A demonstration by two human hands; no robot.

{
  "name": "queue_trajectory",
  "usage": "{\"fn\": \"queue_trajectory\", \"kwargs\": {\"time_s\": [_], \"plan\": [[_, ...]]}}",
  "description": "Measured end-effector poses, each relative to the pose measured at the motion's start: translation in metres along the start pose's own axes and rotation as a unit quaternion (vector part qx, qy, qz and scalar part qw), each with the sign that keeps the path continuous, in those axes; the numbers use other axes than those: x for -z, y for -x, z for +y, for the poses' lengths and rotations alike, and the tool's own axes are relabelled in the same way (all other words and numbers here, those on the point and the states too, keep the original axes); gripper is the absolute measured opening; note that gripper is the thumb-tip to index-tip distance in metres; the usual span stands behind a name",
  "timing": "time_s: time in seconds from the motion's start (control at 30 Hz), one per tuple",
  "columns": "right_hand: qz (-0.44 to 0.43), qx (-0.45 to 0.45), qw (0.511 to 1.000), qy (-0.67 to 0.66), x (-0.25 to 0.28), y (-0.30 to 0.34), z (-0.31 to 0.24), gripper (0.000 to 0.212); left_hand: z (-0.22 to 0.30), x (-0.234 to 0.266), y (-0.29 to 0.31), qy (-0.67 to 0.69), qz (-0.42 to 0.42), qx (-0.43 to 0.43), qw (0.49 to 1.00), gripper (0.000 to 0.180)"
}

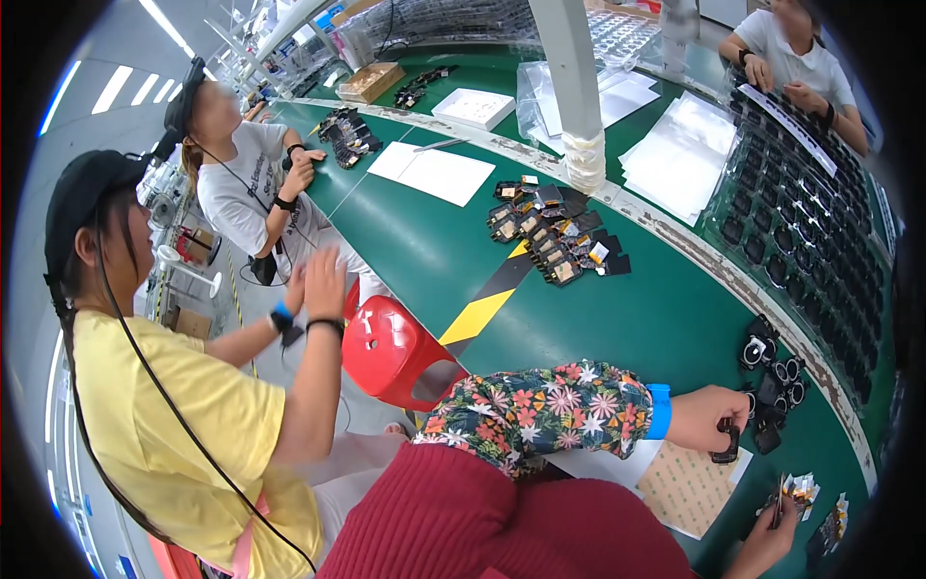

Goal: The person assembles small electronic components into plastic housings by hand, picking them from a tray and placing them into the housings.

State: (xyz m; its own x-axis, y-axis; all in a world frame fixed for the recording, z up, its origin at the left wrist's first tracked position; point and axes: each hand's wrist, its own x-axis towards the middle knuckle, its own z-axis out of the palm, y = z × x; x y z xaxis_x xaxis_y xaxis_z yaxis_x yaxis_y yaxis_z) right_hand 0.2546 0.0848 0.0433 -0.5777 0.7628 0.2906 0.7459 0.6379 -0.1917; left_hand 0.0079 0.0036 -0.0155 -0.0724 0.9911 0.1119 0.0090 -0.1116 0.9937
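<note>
My left hand [696,419], below a floral sleeve and blue wristband, is closed on a small black plastic housing [725,442] above the green table. Close by lies a cluster of black housings with round silver rings [772,381]. At the lower right, my right hand [769,546] pinches slim tweezers [778,502], with their tips beside a small pile of parts with white and orange tabs [803,489]. Between and below my hands is a tan patterned sheet [687,487] on white paper.
Black electronic assemblies [555,232] lie farther along the green table [405,251], near white paper [431,174]. A white post [569,87] rises from the table's divider. Black parts fill trays [801,222] beyond. Two people stand left by a red stool [391,347]; another works across.
</note>
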Motion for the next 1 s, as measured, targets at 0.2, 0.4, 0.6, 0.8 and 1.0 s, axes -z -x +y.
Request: {"fn": "queue_trajectory", "kwargs": {"time_s": [0.2, 0.4, 0.6, 0.8, 1.0], "plan": [[0.036, -0.095, 0.958, -0.268, -0.051, -0.008, 0.059, 0.026, 0.002, -0.002, 0.002, 0.076, 0.039, -0.014, 0.996, 0.02], [0.029, -0.075, 0.94, -0.332, 0.001, -0.041, -0.036, 0.02, 0.0, -0.003, 0.004, 0.15, 0.002, 0.091, 0.985, 0.016], [-0.031, -0.108, 0.81, -0.576, -0.051, -0.036, -0.006, 0.033, 0.008, -0.003, -0.007, 0.207, -0.021, 0.12, 0.971, 0.018], [-0.109, -0.154, 0.74, -0.646, -0.046, -0.046, -0.055, 0.029, 0.018, 0.024, 0.009, 0.164, 0.03, 0.195, 0.967, 0.025], [-0.094, -0.077, 0.833, -0.539, -0.052, -0.043, -0.051, 0.019, 0.02, 0.023, -0.001, 0.184, 0.003, 0.237, 0.954, 0.025]]}}
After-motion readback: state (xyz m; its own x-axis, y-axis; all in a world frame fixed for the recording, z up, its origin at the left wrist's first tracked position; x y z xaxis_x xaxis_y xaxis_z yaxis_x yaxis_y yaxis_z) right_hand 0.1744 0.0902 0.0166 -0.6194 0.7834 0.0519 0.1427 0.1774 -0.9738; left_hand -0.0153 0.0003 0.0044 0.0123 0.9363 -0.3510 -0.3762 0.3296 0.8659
